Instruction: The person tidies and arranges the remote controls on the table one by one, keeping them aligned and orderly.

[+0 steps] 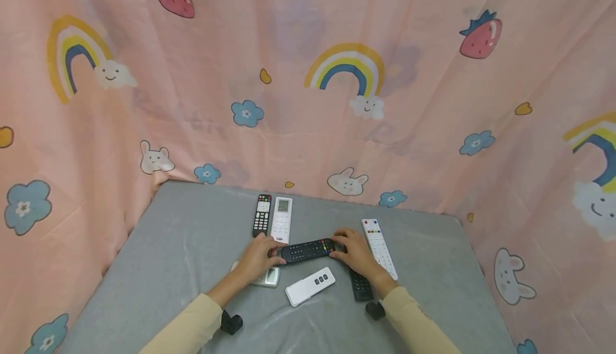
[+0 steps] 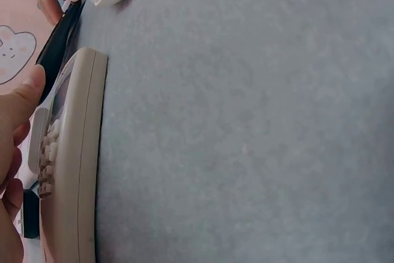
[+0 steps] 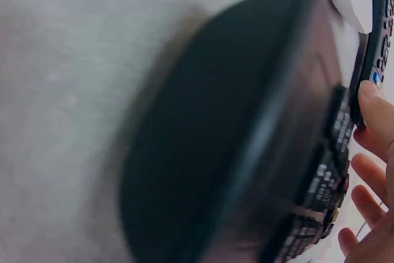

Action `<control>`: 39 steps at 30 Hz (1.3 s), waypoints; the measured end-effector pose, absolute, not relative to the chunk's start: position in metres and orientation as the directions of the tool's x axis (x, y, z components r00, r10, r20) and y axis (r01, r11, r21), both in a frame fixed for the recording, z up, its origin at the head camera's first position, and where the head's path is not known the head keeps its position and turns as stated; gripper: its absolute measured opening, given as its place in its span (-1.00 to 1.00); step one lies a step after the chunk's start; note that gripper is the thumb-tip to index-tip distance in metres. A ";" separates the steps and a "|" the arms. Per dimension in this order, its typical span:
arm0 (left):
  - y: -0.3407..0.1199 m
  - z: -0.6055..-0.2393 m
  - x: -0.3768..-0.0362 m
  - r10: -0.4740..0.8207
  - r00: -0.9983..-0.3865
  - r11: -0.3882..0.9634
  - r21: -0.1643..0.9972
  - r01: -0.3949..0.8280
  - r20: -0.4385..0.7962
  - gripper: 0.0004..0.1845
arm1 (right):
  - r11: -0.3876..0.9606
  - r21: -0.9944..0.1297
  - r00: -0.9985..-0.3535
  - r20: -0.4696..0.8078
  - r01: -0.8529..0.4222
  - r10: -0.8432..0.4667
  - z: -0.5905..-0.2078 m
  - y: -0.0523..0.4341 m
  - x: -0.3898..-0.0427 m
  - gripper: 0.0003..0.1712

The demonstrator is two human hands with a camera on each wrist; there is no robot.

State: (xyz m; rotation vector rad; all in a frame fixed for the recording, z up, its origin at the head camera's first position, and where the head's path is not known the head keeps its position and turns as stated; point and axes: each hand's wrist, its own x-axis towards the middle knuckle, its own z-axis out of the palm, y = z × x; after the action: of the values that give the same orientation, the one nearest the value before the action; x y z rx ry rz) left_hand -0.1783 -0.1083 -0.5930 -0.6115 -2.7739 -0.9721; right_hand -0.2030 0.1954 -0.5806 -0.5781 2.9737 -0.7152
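Observation:
A black remote control (image 1: 308, 251) with coloured buttons at its right end lies crosswise between both hands. My left hand (image 1: 255, 258) pinches its left end between thumb and fingers. At the other end, my right hand (image 1: 357, 253) grips it by the corner, thumb on the near side; the right wrist view also shows that thumb (image 3: 377, 106) on the edge. Beneath the left hand is a cream remote (image 1: 272, 277) with a small screen, partly hidden. Another black remote (image 1: 361, 286) lies under the right wrist and looms large in the right wrist view.
Behind the left hand, a black remote with white buttons (image 1: 262, 215) and a white remote with a screen (image 1: 282, 220) lie side by side. A white three-button remote (image 1: 310, 286) sits in front. Right of the right hand is a long white remote (image 1: 379, 247). Pink curtain borders the grey table (image 1: 192, 236).

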 end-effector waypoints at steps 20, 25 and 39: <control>-0.101 -0.571 -0.173 0.239 -0.947 0.527 0.790 0.313 0.216 -0.53 | 0.580 -0.810 -0.978 -0.045 -0.083 -0.202 -0.551 0.195 -0.222 -0.44; -0.097 -0.576 -0.173 0.232 -0.938 0.471 0.814 0.340 0.258 -0.53 | 0.519 -0.853 -0.986 -0.035 -0.056 -0.163 -0.553 0.194 -0.224 -0.48; -0.084 -0.582 -0.167 0.285 -0.893 0.433 0.784 0.445 0.349 -0.65 | 0.497 -0.868 -0.992 -0.053 -0.009 -0.111 -0.553 0.187 -0.232 -0.53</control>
State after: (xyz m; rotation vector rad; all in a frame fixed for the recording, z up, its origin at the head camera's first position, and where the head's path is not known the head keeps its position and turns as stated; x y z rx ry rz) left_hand -0.1670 -0.0838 -0.5819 -0.6472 -2.5171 -1.4525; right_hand -0.2322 0.1872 -0.5527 -0.1063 2.6287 -1.5228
